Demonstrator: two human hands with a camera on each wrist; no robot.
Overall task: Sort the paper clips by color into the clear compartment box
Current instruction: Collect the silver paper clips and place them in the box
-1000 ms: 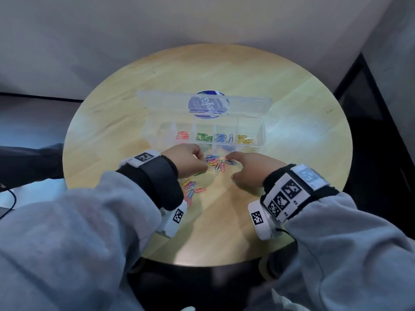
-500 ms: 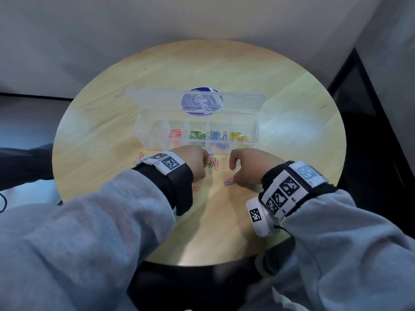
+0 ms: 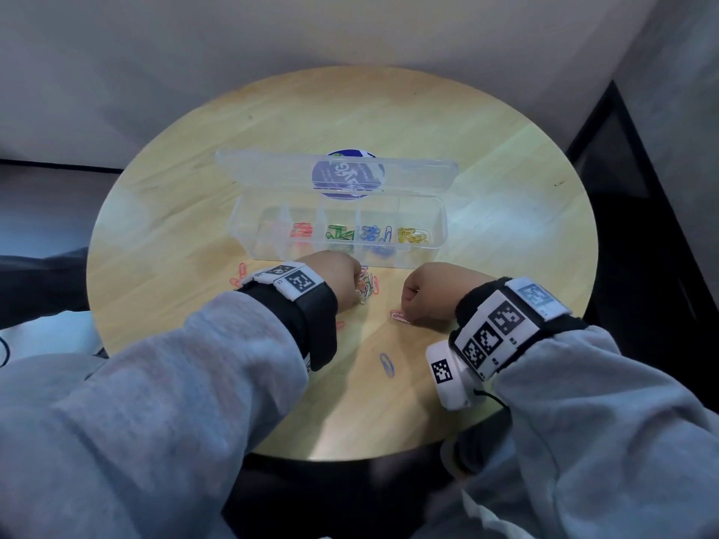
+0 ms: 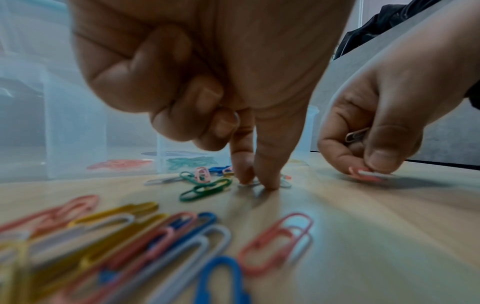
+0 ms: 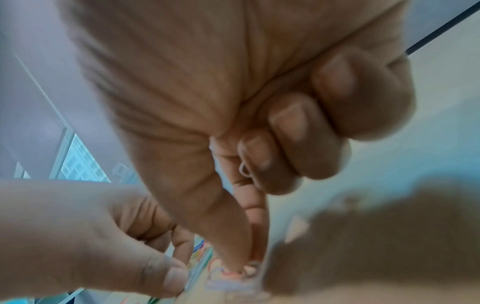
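The clear compartment box [image 3: 338,231] stands open mid-table, with red, green, blue and yellow clips in separate compartments. A mixed pile of paper clips [image 3: 367,286] lies just in front of it. My left hand [image 3: 356,293] pinches down on a white clip [image 4: 259,183] at the pile's edge, and its curled fingers hide another white clip [image 4: 236,117]. My right hand [image 3: 406,310] pinches a pink and white clip [image 3: 400,316] on the table. A pale clip [image 5: 245,170] is tucked under its curled fingers.
More loose clips [image 4: 135,236] lie under my left wrist. Red clips [image 3: 239,275] lie left of that wrist. A single blue clip [image 3: 386,364] lies nearer me between the arms. The round wooden table [image 3: 505,227] ends close to my body. The box lid [image 3: 272,169] leans back.
My right hand dragged a pink clip out of the pile toward me and curled over it. My left arm turned over the nearer clips. A blue clip now lies between the arms.
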